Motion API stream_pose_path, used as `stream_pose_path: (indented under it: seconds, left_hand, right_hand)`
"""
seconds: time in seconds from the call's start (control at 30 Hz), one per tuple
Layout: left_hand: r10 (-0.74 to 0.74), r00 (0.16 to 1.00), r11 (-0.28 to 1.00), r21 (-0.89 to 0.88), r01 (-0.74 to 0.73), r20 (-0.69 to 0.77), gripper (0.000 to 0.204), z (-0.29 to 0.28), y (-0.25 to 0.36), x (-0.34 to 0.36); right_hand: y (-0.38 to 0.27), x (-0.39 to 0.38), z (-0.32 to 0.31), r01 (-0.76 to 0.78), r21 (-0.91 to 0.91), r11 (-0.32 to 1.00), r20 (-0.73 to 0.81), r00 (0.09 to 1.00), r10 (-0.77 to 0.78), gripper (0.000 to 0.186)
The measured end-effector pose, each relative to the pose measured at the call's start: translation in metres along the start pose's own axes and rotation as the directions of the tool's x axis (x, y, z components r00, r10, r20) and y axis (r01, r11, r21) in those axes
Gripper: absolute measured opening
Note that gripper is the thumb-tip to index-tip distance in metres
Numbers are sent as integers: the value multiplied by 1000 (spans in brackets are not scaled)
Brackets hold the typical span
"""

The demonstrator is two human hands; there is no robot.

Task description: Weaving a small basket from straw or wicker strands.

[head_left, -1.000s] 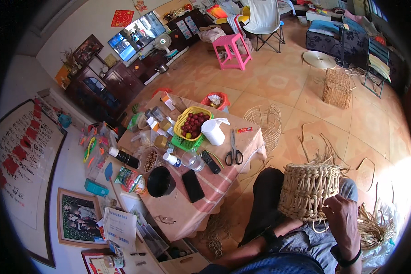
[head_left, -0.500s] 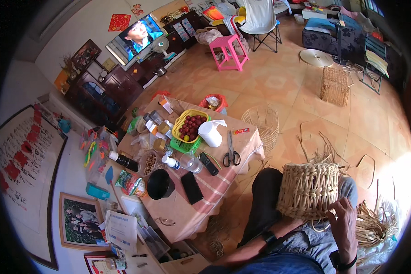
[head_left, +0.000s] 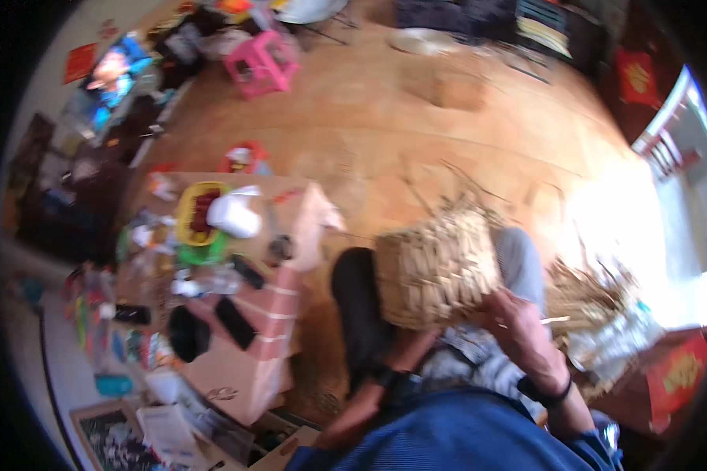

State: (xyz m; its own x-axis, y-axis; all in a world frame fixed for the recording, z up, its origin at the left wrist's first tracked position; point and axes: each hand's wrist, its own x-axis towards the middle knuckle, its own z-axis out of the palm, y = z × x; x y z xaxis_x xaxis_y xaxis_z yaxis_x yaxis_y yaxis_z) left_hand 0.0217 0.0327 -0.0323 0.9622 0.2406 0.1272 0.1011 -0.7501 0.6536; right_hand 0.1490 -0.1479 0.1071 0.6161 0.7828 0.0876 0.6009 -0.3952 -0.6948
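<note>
View swung right since earlier. Between our knees (head_left: 524, 259), coarse, ribbed plant-fibre basket (head_left: 436, 268); right hand (head_left: 512, 316) touches lower right edge, left hand (head_left: 424, 339) mostly hidden; can't tell grips.

The basket (head_left: 438, 271) is tan, the stool (head_left: 261, 66) pink.

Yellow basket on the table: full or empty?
Not empty: dark red fruit shows inside the yellow basket; blur hides how full.

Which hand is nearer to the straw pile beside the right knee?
Right. The right hand is left of the pile, at the lower right of the woven basket; the left hand, mostly hidden by the basket, is farther left.
</note>
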Motion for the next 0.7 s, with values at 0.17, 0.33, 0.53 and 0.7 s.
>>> stream_pose_path:
  seconds: [0.17, 0.33, 0.53, 0.7]
  left_hand:
    - [30, 1000, 999, -28, -30, 0, 59, 38, -71, -16]
    - [-132, 950, -165, -951, 260, 283, 66, 26, -13, 4]
    - [-88, 986, 833, -534, 149, 139, 64, 33, -18, 5]
    - [-47, 988, 820, -559, 123, 148, 62, 32, -14, 9]
  right_hand:
    - [3, -9, 7, -39, 52, 998, 85, 996, 34, 17]
    - [11, -8, -6, -12, 27, 1000, 24, 1000, 11, 14]
    - [3, 14, 1, -3, 74, 997, -89, 996, 9, 11]
    - [2, 27, 9, -32, 95, 995, -112, 993, 43, 11]
